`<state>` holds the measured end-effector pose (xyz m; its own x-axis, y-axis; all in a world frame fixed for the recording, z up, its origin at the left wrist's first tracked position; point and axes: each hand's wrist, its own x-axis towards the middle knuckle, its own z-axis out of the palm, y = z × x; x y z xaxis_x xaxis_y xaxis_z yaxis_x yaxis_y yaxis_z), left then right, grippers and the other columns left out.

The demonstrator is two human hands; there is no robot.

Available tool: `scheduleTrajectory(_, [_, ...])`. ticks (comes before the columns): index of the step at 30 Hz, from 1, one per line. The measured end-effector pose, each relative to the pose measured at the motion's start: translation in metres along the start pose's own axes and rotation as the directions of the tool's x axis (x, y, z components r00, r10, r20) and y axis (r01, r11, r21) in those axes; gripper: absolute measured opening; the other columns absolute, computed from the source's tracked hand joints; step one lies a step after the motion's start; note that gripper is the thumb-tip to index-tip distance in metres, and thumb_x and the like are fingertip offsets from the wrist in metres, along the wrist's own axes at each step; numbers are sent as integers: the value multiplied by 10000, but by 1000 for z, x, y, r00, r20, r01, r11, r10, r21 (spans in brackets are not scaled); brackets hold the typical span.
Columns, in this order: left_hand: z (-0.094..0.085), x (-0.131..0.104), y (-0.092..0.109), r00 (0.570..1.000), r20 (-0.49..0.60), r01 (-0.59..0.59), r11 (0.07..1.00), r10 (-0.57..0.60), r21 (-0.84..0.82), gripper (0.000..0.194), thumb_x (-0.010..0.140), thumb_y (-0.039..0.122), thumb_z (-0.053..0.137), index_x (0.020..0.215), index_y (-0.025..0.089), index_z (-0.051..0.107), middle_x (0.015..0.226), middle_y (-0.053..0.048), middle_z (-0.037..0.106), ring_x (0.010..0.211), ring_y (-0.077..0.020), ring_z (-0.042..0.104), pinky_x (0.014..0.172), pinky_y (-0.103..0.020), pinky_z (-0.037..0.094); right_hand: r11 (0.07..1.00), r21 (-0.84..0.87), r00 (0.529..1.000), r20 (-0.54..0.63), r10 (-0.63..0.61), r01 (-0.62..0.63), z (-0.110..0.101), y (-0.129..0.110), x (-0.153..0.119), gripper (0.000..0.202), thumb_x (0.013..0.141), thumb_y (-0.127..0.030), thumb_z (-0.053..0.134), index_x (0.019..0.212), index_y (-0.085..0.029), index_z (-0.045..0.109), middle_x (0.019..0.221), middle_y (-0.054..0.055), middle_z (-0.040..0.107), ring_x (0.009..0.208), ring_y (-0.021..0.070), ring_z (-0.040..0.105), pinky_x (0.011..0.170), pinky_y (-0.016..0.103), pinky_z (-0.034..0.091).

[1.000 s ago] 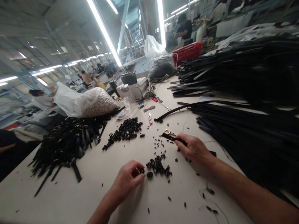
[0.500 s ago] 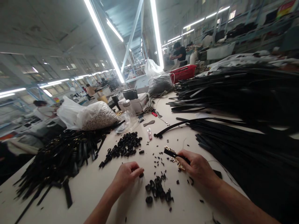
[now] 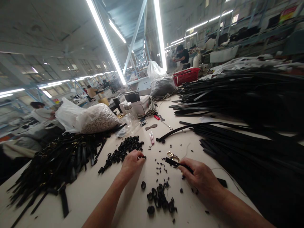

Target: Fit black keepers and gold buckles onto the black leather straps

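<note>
My left hand [image 3: 132,162] is closed, its thumb and fingertips pinching a small black piece [image 3: 143,157] just right of the pile of black loops [image 3: 127,148]. In my right hand [image 3: 201,174] is a black strap [image 3: 171,162], its end pointing left, with a gold buckle [image 3: 173,156] beside it. Between the hands lie scattered small black bits [image 3: 159,170]. Nearer to me sits a cluster of black rings [image 3: 161,198], with one loose ring [image 3: 143,185] to its left.
Black straps with gold parts [image 3: 68,158] cover the left; long black strips [image 3: 228,136] fill the right. Pink snips [image 3: 151,138], a lidded jar [image 3: 129,109], a full plastic bag [image 3: 95,117] and a red basket [image 3: 186,76] stand or lie farther back. People sit in the background.
My left hand has moved up and away from me, leaving a black ring on the table and now pinching a small piece. My right hand still holds the strap, nearly in place.
</note>
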<state>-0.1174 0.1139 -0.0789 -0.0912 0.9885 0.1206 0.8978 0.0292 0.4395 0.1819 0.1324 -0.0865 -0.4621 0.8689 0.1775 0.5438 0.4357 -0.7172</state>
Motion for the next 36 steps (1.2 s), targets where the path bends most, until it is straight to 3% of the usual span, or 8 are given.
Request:
scheduleTrajectory(4, [-5, -3, 4, 998, 33, 49, 998, -50, 26, 57, 727, 149, 616, 733, 185, 660, 775, -27, 634, 727, -191, 557, 678, -284, 373, 1000, -6, 1000, 16, 0, 0, 0, 0, -1, 275, 894, -398, 441, 843, -216, 641, 763, 47, 682, 680, 218, 626, 619, 306, 449])
scheduleTrajectory(9, [-14, -5, -1, 986, 152, 69, 998, -67, -4, 174, 769, 281, 626, 626, 185, 645, 637, 8, 630, 620, -162, 554, 595, -259, 347, 1000, -27, 999, 29, 14, -13, -1, 3, 0, 274, 892, -407, 452, 862, -220, 651, 776, 43, 695, 692, 212, 637, 622, 288, 444])
scheduleTrajectory(16, [-11, 8, 0, 990, 119, 76, 997, -72, -29, 127, 732, 276, 641, 644, 185, 649, 639, 0, 637, 617, -173, 559, 585, -264, 341, 998, 7, 996, -60, 60, -60, -6, 5, 0, 276, 915, -407, 447, 831, -220, 632, 705, 9, 664, 651, 190, 612, 615, 285, 409])
scheduleTrajectory(22, [-1, 26, 33, 990, 131, -42, 994, 54, -99, 95, 755, 260, 634, 699, 195, 676, 708, -15, 651, 695, -190, 585, 662, -278, 403, 998, 42, 954, -294, 66, -56, -13, 20, 7, 308, 910, -452, 461, 845, -205, 633, 776, 32, 679, 727, 207, 638, 708, 300, 435])
scheduleTrajectory(28, [28, 47, 83, 941, 233, -204, 961, 245, -186, 184, 781, 269, 674, 951, 224, 729, 938, -33, 650, 706, -165, 604, 711, -276, 453, 993, 82, 945, -311, 103, -82, -15, 28, 11, 305, 911, -453, 480, 846, -201, 639, 716, 18, 663, 620, 181, 616, 627, 276, 429])
scheduleTrajectory(32, [38, 65, 100, 893, 321, -266, 945, 316, -191, 72, 734, 206, 708, 791, 226, 746, 862, -24, 635, 732, -179, 607, 718, -276, 445, 995, 76, 954, -289, 82, -63, -13, 26, 10, 293, 914, -431, 481, 829, -199, 640, 708, 19, 658, 626, 178, 609, 614, 269, 421])
scheduleTrajectory(36, [38, 71, 99, 885, 354, -242, 948, 302, -205, 59, 666, 139, 713, 667, 195, 694, 688, -7, 621, 699, -193, 589, 700, -286, 436, 995, 89, 957, -280, 77, -54, -15, 24, 10, 276, 904, -410, 483, 827, -198, 642, 724, 24, 658, 660, 185, 613, 630, 276, 426])
